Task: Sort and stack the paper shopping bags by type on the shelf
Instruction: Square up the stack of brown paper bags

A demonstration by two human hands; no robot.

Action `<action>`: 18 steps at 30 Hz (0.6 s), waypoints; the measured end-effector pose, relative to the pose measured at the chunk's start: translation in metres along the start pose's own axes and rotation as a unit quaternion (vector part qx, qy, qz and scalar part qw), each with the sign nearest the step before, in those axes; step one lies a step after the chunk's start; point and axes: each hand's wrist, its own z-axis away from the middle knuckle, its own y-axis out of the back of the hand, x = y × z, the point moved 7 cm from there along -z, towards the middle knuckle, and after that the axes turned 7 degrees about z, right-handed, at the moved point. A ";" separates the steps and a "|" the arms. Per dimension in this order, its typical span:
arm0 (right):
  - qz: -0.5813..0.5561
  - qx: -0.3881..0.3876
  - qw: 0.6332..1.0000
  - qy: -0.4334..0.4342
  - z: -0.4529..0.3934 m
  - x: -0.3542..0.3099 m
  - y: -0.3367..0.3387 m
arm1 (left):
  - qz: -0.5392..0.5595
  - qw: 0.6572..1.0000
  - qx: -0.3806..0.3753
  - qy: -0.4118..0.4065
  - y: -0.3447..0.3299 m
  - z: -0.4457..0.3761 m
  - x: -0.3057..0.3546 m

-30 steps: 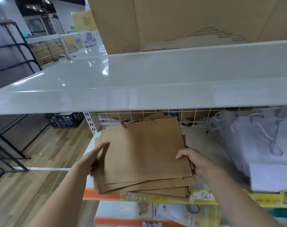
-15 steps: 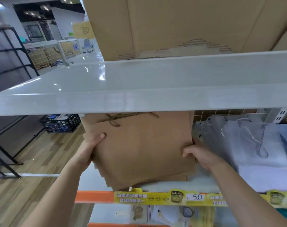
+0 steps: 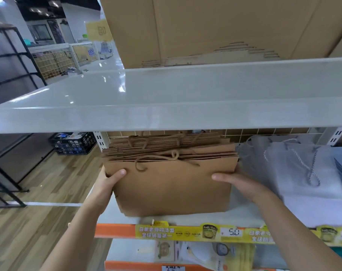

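The white metal shelf [image 3: 244, 218] now carries the stack of flat brown kraft-paper shopping bags [image 3: 172, 184] stood upright; a second ago it lay flat and fanned, so squaring is nearly done. Between both hands, rope handles up. Left hand [image 3: 107, 184] and right hand [image 3: 238, 184] grip its sides, thumbs in front.

We see a stack of brown matt kraft paper bags [image 3: 170, 184] with twisted brown paper-cord handles, standing on the white smooth metal shelf [image 3: 185, 218], near its front edge. Beside them, grey-white matt paper bags [image 3: 295, 173] with twisted striped cord handles. The upper pale grey shelf board [image 3: 185, 98] looks glossy, reflecting lights. On it a brown corrugated cardboard box [image 3: 205, 26], matt, lower edge torn rough. Floor of wood-look planks [image 3: 39, 192], slight sheen. Black plastic crate [image 3: 74, 143] at left.
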 end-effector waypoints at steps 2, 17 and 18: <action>-0.020 0.022 0.999 0.011 0.000 -0.004 -0.002 | -0.001 1.000 0.002 -0.012 -0.006 0.002 0.004; -0.037 0.088 0.995 -0.019 -0.005 0.037 -0.023 | -0.049 0.998 0.035 0.019 -0.021 0.023 -0.029; -0.022 0.086 0.996 -0.025 -0.005 0.045 -0.024 | -0.057 0.998 0.029 0.023 -0.021 0.024 -0.031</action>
